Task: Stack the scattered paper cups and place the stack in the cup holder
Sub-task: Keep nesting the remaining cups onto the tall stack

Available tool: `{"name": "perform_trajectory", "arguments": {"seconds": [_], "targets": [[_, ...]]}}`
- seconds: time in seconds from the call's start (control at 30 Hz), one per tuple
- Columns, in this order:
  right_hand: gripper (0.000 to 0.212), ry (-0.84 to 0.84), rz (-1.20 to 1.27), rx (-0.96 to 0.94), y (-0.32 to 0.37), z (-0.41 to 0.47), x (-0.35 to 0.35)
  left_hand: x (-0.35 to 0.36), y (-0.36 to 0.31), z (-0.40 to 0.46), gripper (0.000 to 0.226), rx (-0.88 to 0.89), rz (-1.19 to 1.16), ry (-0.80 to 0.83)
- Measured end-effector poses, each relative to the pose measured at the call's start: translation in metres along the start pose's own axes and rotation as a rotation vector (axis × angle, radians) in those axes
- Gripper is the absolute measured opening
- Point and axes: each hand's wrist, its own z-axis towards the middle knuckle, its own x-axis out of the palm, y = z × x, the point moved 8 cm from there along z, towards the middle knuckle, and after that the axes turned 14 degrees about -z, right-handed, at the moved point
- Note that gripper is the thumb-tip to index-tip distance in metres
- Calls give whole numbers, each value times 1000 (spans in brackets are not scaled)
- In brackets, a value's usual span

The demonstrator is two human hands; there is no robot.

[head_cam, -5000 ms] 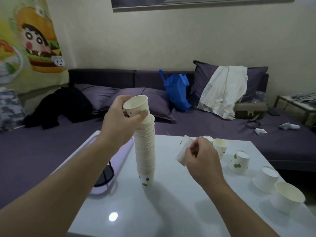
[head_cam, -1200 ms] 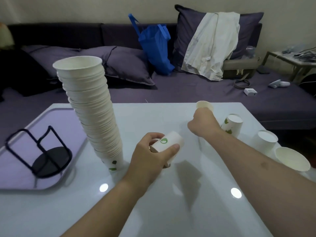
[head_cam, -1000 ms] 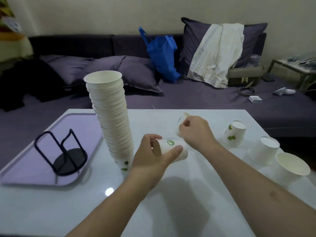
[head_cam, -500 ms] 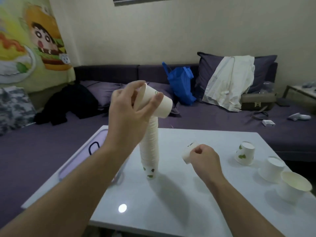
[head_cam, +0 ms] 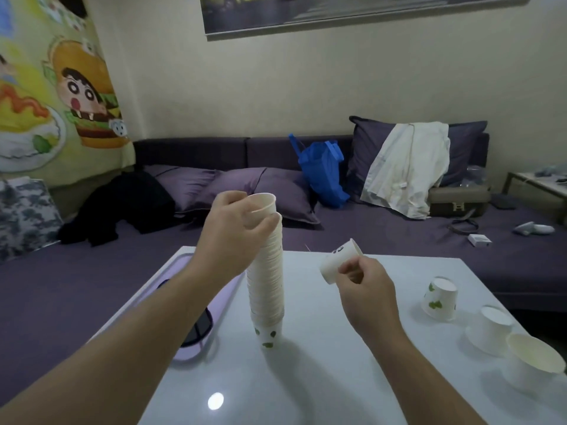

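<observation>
A tall stack of white paper cups stands upright on the white table. My left hand grips the top cup at the stack's upper end. My right hand holds a single paper cup tilted on its side, to the right of the stack. Three loose cups sit at the right: one upside down with green marks, another upside down, one upright. The black cup holder is mostly hidden behind my left forearm.
A purple tray lies at the table's left side under the holder. Behind the table runs a purple sofa with cushions, a blue bag and a white garment. A side table stands at far right.
My left hand has brought its cup down from a tilted position above the stack onto the stack's top. My right hand has lifted its cup off the table.
</observation>
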Motion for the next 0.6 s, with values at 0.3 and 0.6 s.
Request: {"name": "perform_trajectory", "arguments": {"seconds": [0.3, 0.6], "targets": [[27, -94, 144, -338, 91, -3, -37, 15, 30, -13, 60, -77, -190, 7], [26, 21, -65, -665, 150, -23, -13, 19, 25, -24, 72, -72, -314, 66]]}}
